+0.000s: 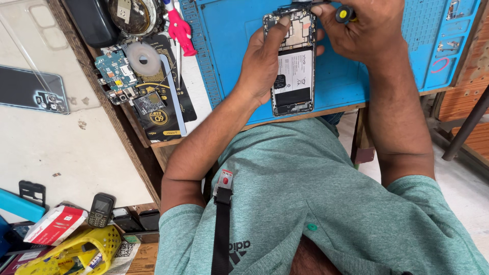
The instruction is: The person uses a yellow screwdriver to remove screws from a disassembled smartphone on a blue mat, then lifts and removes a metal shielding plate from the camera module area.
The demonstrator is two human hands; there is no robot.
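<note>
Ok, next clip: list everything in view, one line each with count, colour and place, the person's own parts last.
opened phone: one, back off, white battery showing, over the mat
screwdriver: one, black and yellow, at the phone's top
work mat: one, blue, on the bench
circuit board: one, blue, left of the mat
pink tool: one, beside the mat
keypad phone: one, black, lower left
basket: one, yellow, bottom left
left hand: holds the phone
right hand: holds the screwdriver
</note>
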